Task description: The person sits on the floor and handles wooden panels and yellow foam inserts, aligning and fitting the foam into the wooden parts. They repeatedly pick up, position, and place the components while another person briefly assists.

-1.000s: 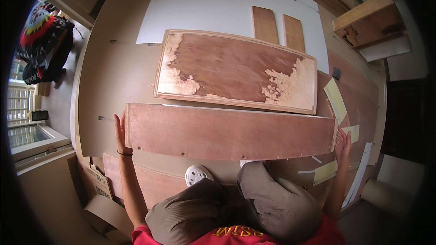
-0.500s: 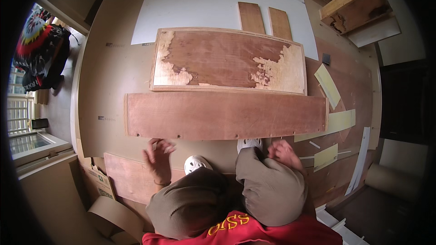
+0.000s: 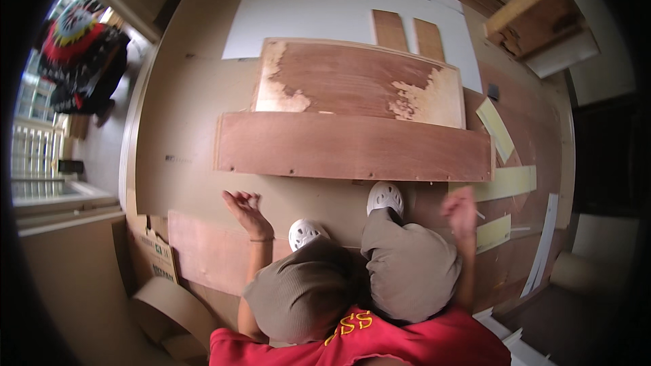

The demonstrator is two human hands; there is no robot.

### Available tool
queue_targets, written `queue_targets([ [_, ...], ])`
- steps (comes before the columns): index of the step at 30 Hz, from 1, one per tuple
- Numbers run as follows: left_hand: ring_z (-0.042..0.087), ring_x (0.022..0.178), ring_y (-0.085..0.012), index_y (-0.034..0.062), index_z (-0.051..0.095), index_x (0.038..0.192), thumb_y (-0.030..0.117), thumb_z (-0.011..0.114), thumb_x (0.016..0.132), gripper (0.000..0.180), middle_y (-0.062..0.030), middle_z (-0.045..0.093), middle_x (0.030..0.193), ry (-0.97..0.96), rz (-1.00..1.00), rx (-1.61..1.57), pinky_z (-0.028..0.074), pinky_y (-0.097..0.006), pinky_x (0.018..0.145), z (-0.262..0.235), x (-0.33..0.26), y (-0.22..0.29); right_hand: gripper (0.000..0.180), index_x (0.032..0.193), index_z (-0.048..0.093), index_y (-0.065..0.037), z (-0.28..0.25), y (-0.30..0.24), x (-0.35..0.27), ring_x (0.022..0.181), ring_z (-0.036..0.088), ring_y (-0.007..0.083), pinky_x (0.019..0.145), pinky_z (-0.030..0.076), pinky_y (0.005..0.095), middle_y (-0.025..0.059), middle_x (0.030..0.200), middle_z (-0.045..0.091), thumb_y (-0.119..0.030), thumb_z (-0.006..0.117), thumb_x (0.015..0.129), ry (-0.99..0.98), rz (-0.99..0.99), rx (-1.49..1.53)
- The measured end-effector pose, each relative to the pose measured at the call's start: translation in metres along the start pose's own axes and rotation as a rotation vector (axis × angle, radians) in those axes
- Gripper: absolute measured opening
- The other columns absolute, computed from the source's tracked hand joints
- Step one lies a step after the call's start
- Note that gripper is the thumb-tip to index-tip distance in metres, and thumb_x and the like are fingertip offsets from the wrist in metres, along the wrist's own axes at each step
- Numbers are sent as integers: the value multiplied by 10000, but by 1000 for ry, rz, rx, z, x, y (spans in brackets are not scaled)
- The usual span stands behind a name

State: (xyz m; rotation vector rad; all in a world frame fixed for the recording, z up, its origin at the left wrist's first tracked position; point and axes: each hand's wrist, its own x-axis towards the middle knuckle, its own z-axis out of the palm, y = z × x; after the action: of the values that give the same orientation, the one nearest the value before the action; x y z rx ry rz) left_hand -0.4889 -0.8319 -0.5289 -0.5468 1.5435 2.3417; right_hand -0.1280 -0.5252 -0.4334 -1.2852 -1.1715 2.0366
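A long reddish-brown plywood board [image 3: 352, 146] lies flat on the floor in front of my feet. Beyond it lies a second panel [image 3: 352, 81] with a raised rim and pale patches where the veneer has peeled. My left hand [image 3: 243, 205] hovers open, fingers spread, below the long board's left part and apart from it. My right hand [image 3: 460, 211] is raised, blurred and holding nothing, just below the board's right end. My white shoes [image 3: 385, 198] stand at the board's near edge.
A white sheet [image 3: 325, 7] and two small brown boards [image 3: 407, 30] lie at the back. Pale yellow strips [image 3: 505, 179] lie at the right, a wooden box [image 3: 536, 20] at the top right. Cardboard boxes [image 3: 159, 261] stand at the lower left, beside a wall and doorway.
One second ago both hands gripped the ends of the long board. They let go and drew back toward my knees. Now they are lifted apart, and the board lies flat on the floor.
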Motion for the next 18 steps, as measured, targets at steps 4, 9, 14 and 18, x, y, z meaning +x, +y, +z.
queue_targets([
  [4,506,1155,-213,44,454,1279,484,368,1030,512,-102,545,1184,16,473,376,356,-398,1037,15,32,22,266,962,544,-124,-84,-58,49,770,521,99,631,359,275,0,817,562,-347,412,1021,523,-417,-150],
  [9,490,1229,-216,-23,527,1303,559,298,1025,684,-135,589,1224,-137,376,250,307,-379,1100,25,41,20,534,1317,516,-41,-120,-89,127,1146,545,169,987,393,320,85,1218,603,-468,424,1011,198,-175,-314],
  [14,483,1239,-228,3,525,1313,536,303,1030,643,-139,561,1292,-79,503,318,298,-399,1106,33,30,18,571,1274,552,7,-132,-93,158,1140,565,189,1040,402,332,108,1195,620,-485,443,1005,68,-187,-423],
  [18,532,1144,-214,35,438,1252,439,416,1029,462,-108,544,1147,92,471,223,380,-394,1032,23,20,23,465,1165,614,14,-110,-107,164,1075,592,178,967,432,298,94,1124,649,-405,490,1006,-23,-261,-741],
])
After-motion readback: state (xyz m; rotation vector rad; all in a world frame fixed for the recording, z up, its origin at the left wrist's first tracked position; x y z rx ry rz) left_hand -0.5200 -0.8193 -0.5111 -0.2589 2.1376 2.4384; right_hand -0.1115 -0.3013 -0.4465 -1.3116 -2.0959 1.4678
